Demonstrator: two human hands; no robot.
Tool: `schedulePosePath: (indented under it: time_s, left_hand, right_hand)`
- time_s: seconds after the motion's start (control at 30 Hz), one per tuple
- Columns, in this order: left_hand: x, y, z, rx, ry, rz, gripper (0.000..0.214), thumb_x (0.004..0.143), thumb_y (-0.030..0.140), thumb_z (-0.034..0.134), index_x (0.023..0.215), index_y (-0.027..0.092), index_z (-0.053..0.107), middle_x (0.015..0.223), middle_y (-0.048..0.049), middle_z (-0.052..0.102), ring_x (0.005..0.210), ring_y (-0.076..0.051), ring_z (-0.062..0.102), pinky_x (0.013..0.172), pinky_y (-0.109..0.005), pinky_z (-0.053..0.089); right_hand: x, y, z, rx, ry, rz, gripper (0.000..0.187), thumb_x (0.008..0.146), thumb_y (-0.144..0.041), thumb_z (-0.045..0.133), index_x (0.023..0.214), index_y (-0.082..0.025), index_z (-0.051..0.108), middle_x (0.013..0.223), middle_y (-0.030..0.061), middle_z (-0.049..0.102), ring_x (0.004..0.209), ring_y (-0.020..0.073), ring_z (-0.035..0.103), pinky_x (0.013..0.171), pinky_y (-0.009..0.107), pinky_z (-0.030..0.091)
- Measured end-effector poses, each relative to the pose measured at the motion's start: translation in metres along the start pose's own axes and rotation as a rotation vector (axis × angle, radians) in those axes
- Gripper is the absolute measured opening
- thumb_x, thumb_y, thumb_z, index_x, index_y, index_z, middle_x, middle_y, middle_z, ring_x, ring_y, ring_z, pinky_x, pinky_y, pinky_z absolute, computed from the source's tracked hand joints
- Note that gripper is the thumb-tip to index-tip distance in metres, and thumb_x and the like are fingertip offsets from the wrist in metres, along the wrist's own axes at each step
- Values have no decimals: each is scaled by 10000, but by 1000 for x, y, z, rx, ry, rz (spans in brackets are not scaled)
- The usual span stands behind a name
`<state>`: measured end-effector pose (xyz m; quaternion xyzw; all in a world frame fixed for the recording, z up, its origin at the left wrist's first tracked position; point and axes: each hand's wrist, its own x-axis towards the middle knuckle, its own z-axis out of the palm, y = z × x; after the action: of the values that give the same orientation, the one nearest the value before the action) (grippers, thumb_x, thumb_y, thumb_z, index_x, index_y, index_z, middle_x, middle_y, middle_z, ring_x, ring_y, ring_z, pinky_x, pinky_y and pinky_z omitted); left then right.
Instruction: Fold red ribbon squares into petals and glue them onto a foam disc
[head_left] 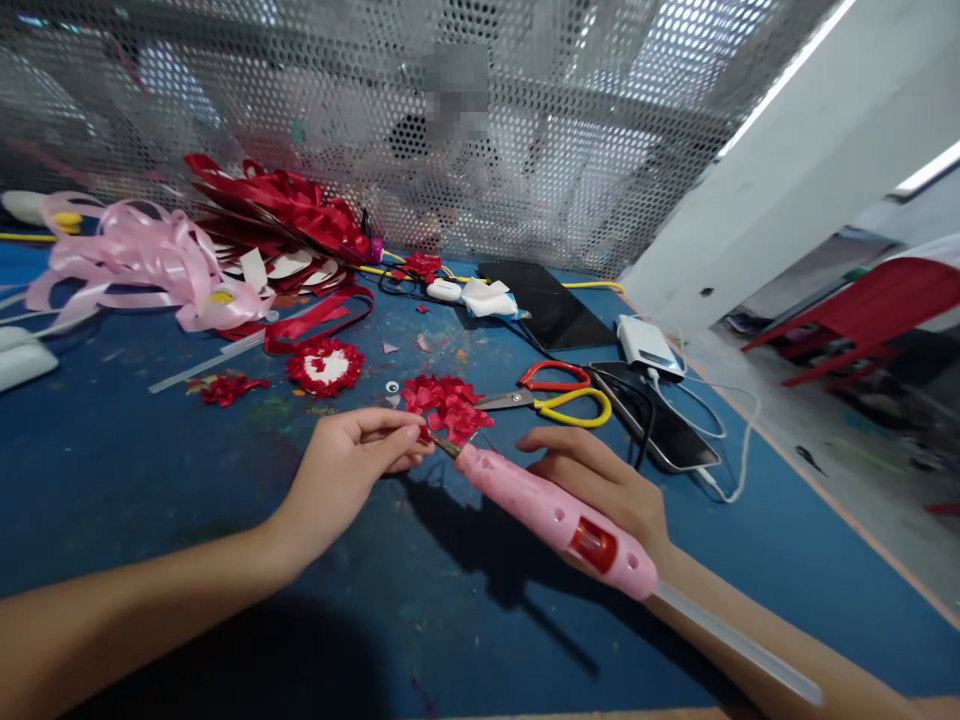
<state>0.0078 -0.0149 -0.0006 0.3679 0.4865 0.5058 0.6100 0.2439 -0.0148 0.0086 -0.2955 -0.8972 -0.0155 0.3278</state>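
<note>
My right hand (600, 480) is wrapped round a pink glue gun (532, 500), with a clear glue stick (739, 640) jutting from its back end. The metal nozzle meets a small piece of red ribbon (424, 434) pinched in the fingertips of my left hand (367, 450). Just beyond the nozzle lies a pile of red ribbon pieces (448, 405). A googly eye (392, 387) sits left of that pile. Scissors (566, 395) with one red and one yellow handle loop rest to its right. Farther left is a round piece edged with red ribbon, white in its middle (327, 368).
Pink ribbon (150, 250) and red ribbon (292, 205) are heaped at the back left. A dark tablet-like panel (555, 305), a white power bank (649, 345) and a cabled phone (660, 420) lie at right. Perforated metal (337, 90) closes off the blue table's (225, 480) back.
</note>
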Motion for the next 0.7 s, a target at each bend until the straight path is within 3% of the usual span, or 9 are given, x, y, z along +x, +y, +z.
schedulePosePath:
  time_s: [0.27, 0.7]
  left_hand:
    - [-1, 2, -1, 42, 9, -6, 185, 686, 262, 750, 806, 125, 721, 626, -47, 738, 583, -162, 701, 532, -211, 556]
    - [-1, 3, 2, 80, -20, 12, 135, 711, 232, 732, 802, 133, 716, 612, -52, 740, 544, -149, 691, 496, -189, 530]
  right_hand:
    - [-4, 5, 4, -72, -48, 16, 307, 967, -207, 338, 764, -203, 568, 930, 93, 645, 825, 155, 664, 637, 232, 530]
    - [-1, 4, 4, -54, -30, 19, 279, 949, -188, 373, 740, -201, 558, 936, 90, 632, 882, 151, 647, 704, 228, 533]
